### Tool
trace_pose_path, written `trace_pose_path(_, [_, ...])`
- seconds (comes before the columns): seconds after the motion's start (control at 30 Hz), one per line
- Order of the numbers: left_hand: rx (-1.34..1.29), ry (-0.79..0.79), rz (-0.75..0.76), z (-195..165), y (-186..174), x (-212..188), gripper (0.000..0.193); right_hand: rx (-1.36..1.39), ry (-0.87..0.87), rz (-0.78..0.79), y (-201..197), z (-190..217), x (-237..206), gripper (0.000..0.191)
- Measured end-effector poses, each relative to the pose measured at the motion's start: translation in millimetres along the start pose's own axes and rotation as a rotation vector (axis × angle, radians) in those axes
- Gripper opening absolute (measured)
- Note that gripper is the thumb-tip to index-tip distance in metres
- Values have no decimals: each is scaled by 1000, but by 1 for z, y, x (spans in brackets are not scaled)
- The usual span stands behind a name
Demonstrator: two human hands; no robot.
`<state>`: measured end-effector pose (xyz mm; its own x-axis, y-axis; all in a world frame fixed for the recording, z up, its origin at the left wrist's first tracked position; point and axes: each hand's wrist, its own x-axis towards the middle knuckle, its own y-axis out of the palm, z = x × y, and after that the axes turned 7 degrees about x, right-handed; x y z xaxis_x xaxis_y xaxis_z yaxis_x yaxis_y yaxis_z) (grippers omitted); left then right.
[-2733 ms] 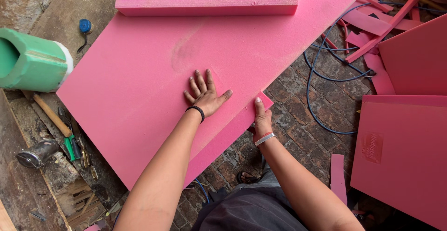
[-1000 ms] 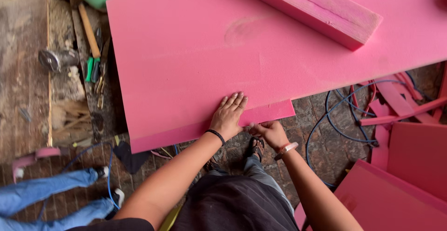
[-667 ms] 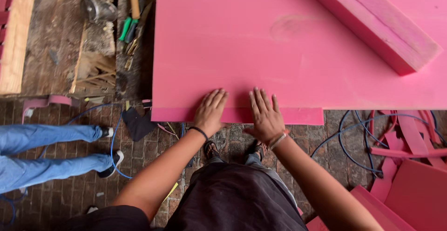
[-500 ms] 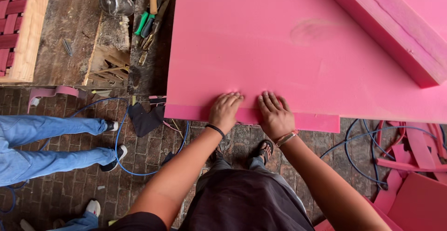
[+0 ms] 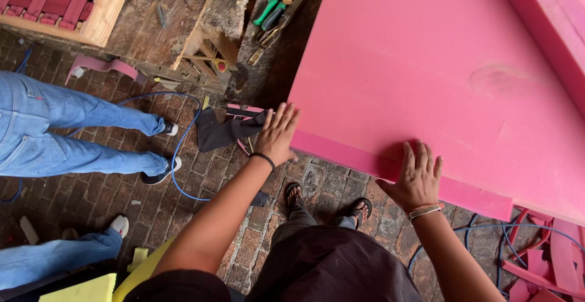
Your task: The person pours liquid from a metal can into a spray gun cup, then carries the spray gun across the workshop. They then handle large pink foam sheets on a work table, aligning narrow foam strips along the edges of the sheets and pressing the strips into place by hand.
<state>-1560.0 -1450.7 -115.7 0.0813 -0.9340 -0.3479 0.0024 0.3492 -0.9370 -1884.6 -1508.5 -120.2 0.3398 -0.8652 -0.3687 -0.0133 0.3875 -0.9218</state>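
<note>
Pink foam sheet (image 5: 439, 77) is laid flat across a worktop, its near edge overhanging the brick floor (image 5: 207, 217). The left hand (image 5: 277, 134) is placed at the sheet's near left corner, fingers extended and close together, touching the edge. The right hand (image 5: 417, 177) is pressed flat on the same edge further right, fingers spread. A thicker pink foam block (image 5: 548, 28) is seen lying on the sheet at upper right. No containers can be made out. Green-handled tools (image 5: 274, 10) are noted just beside the sheet's left side. Jeans-clad legs (image 5: 67, 134) of other persons are observed well apart, at left.
</note>
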Motion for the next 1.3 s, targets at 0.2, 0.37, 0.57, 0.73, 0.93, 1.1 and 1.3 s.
trace_pose_path(0.2, [41,138,-338,35,47,27,102,28,-273,71,-1,101,35,133])
trace_pose_path(0.37, [-364,61,-345,37,66,2,102,-146,-204,227,6,167,54,131])
trace_pose_path(0.57, [-1310,-363,-251,57,128,-19,68,-210,-308,-35,10,168,40,118])
trace_pose_path(0.73, [-1474,-156,-446,59,146,1,31,-79,-179,176,-14,172,68,106])
trace_pose_path(0.93, [-1739,-178,-158,61,150,-2,37,27,-88,269,-38,177,126,98])
trace_pose_path(1.1, [-1994,-286,-336,50,153,27,39,-191,-160,266,-18,177,138,98])
trace_pose_path(1.3, [-1906,-63,-80,76,152,4,51,84,-95,190,-24,159,133,76])
